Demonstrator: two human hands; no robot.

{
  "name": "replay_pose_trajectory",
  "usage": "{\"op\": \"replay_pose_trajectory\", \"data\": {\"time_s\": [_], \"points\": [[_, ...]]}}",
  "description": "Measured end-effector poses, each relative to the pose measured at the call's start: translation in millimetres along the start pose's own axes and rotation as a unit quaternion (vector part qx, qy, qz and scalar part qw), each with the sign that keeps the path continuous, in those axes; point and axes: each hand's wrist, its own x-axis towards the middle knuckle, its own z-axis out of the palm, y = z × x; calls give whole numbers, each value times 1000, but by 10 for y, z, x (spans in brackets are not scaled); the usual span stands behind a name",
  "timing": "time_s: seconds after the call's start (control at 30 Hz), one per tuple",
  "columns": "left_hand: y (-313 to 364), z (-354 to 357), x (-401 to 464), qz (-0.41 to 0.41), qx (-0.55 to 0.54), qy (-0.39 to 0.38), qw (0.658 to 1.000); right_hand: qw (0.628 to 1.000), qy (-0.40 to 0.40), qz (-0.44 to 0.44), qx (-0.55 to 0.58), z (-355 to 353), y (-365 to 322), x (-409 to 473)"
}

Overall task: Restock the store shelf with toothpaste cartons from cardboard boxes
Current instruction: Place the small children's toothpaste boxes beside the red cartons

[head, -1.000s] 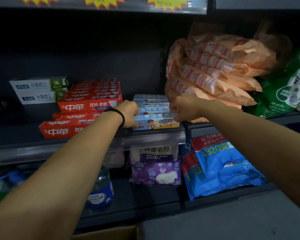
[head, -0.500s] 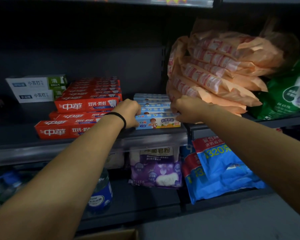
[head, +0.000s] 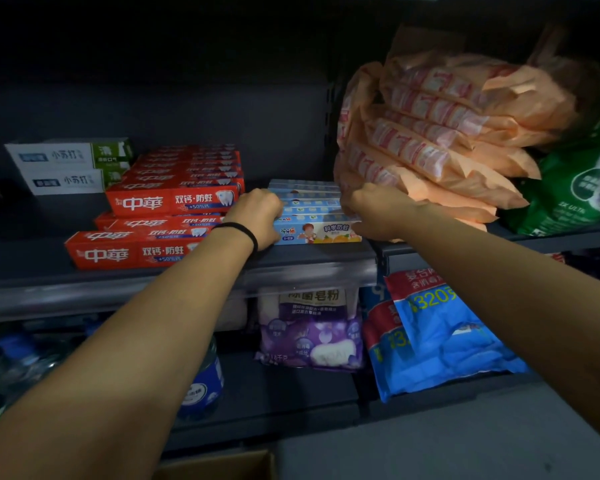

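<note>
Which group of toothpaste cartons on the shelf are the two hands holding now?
The light blue children's cartons, right of the red cartons. The left hand and right hand grip their two ends; the red and white cartons lie untouched.

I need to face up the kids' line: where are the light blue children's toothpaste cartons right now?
In the head view, the light blue children's toothpaste cartons sit mid-shelf between the left hand and right hand, right of the red toothpaste cartons, left of the orange plastic packs.
</note>
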Motion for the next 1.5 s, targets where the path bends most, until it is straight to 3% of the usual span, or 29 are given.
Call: {"op": "replay_pose_trajectory", "data": {"time_s": [0.33, 0.57, 0.77, 1.03, 1.3, 1.5], "points": [[25, -354, -702, 64, -6, 5, 998, 992, 96, -45, 75, -314, -750, -523], [-81, -144, -1668, 62, -15, -60, 996, 986, 41, -101, 129, 43, -1658, -1051], [-257, 739, -2353, 45, -35, -179, 982, 979, -58, -121, 153, 730, -2184, -1327], [-294, 2085, -2814, 60, -74, -329, 939, 964, -156, -135, 166, 1674, -2512, -1394], [-301, 3156, -2983, 136, -106, -410, 895, 960, -178, -108, 187, 2388, -2547, -1252], [-211, 3703, -3079, 187, -110, -423, 880, 957, -184, -79, 209, 2740, -2547, -1272]]}}
